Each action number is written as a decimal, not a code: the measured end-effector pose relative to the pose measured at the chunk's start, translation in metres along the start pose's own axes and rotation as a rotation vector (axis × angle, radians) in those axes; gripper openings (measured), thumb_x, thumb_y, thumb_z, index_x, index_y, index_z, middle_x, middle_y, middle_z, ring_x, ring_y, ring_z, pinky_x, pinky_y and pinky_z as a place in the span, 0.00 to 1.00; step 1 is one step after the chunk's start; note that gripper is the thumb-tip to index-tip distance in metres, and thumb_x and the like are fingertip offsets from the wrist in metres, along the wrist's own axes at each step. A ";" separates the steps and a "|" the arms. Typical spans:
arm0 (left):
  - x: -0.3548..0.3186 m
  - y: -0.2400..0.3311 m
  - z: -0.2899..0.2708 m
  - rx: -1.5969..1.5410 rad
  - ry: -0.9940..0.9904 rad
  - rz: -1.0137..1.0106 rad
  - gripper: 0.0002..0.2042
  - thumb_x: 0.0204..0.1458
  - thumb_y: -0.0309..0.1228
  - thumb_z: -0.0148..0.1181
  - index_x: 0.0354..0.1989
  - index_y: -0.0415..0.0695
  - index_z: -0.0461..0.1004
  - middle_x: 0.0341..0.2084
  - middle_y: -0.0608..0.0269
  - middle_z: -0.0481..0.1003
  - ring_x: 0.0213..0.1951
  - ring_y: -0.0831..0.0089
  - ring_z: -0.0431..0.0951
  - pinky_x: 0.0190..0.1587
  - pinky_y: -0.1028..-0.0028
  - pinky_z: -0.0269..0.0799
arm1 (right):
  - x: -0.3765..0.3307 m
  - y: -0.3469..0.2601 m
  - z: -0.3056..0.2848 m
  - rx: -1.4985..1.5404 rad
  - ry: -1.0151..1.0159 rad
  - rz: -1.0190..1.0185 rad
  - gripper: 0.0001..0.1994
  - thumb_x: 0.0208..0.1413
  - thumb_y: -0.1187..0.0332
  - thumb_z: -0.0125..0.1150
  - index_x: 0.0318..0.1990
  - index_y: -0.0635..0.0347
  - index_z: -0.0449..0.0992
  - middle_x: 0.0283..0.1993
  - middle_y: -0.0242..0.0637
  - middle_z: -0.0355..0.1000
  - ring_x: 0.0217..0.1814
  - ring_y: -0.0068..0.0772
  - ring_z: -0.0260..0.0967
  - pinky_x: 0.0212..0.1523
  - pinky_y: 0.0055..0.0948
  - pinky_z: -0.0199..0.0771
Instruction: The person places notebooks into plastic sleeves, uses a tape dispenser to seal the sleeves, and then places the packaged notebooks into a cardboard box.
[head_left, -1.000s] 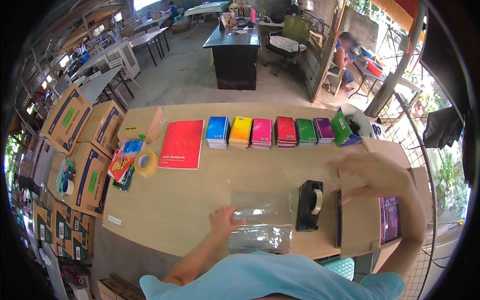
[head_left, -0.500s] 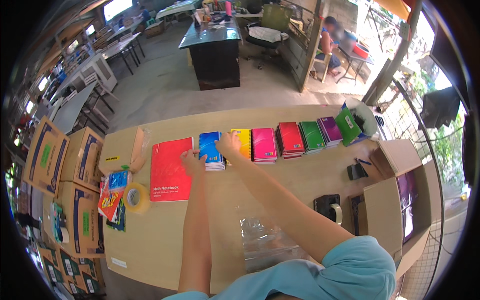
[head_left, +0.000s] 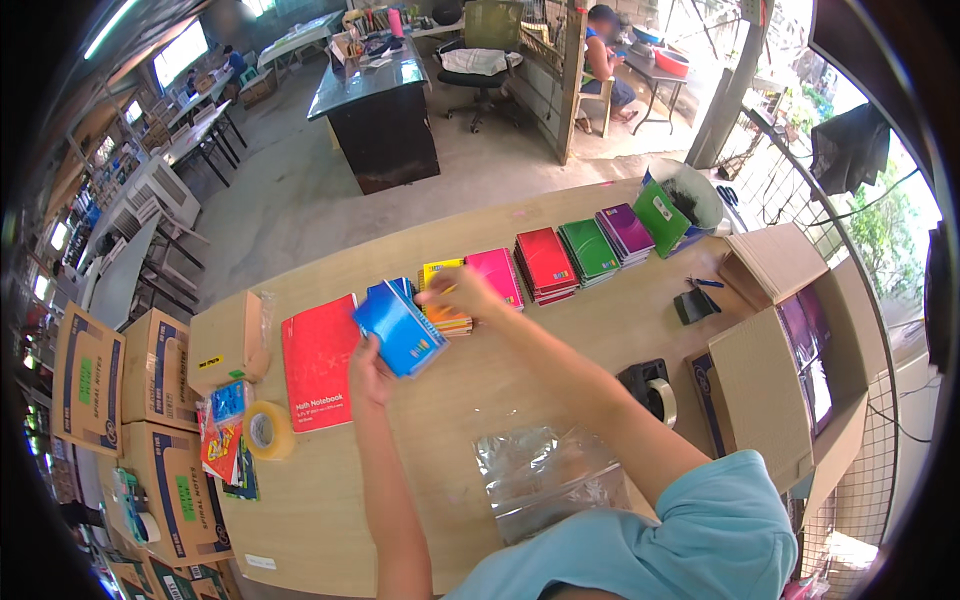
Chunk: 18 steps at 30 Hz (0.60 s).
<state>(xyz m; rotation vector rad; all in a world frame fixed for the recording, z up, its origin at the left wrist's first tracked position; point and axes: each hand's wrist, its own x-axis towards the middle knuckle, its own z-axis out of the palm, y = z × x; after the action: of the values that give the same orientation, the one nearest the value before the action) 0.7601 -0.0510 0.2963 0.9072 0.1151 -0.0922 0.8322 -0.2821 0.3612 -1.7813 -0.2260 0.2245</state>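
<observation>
My left hand (head_left: 371, 376) grips a blue spiral notebook (head_left: 402, 330) by its lower left side, holding it tilted above the table. Behind it, the rest of the blue notebook stack (head_left: 377, 291) is partly covered. Over the yellow notebook stack (head_left: 441, 269) is my right hand (head_left: 468, 293), its fingers smeared by motion near the raised notebook's upper right corner; whether they touch anything cannot be made out. A large red notebook (head_left: 320, 360) lies flat beside my left hand. To the right of the yellow stack sits a pink notebook stack (head_left: 494, 275).
Red (head_left: 546, 262), green (head_left: 589, 249) and purple (head_left: 626, 231) notebook stacks continue the row. Clear plastic bags (head_left: 545, 470) lie near me. A tape dispenser (head_left: 648, 390) and open carton (head_left: 765, 385) stand right; a tape roll (head_left: 268, 430) and closed boxes (head_left: 165, 485) are left.
My left hand has lifted a blue notebook off its stack and drawn it nearer. My right hand stays over the yellow stack. The whole view has shifted and turned slightly.
</observation>
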 end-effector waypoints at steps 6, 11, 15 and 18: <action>-0.036 -0.102 0.054 -0.276 -0.028 -0.194 0.24 0.64 0.43 0.50 0.64 0.44 0.61 0.58 0.57 0.70 0.54 0.62 0.75 0.57 0.60 0.73 | -0.018 0.075 -0.170 -0.925 0.710 0.507 0.20 0.50 0.53 0.69 0.40 0.62 0.81 0.59 0.48 0.65 0.59 0.51 0.65 0.55 0.51 0.70; -0.034 -0.142 0.084 -0.421 0.013 -0.331 0.25 0.65 0.44 0.49 0.65 0.45 0.59 0.58 0.56 0.70 0.55 0.60 0.74 0.58 0.58 0.71 | -0.011 0.078 -0.168 -0.772 0.692 0.712 0.20 0.46 0.57 0.72 0.43 0.58 0.79 0.60 0.47 0.63 0.64 0.50 0.62 0.57 0.51 0.69; -0.026 -0.147 0.089 -0.225 0.003 -0.229 0.28 0.64 0.49 0.48 0.66 0.44 0.58 0.60 0.54 0.68 0.60 0.58 0.69 0.63 0.54 0.65 | -0.030 0.088 -0.184 -0.461 0.845 0.383 0.20 0.38 0.63 0.79 0.36 0.62 0.76 0.44 0.47 0.74 0.45 0.48 0.73 0.44 0.42 0.75; -0.029 -0.136 0.084 -0.324 -0.115 -0.192 0.29 0.64 0.50 0.48 0.66 0.44 0.58 0.60 0.55 0.68 0.59 0.58 0.70 0.62 0.55 0.66 | -0.063 0.067 -0.150 -0.003 0.729 0.177 0.23 0.36 0.61 0.81 0.32 0.67 0.74 0.27 0.46 0.76 0.29 0.36 0.74 0.34 0.32 0.75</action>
<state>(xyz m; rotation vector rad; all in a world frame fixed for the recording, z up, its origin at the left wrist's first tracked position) 0.7192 -0.2002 0.2455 0.5639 0.1067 -0.2954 0.8148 -0.4545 0.3308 -1.7713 0.4527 -0.3050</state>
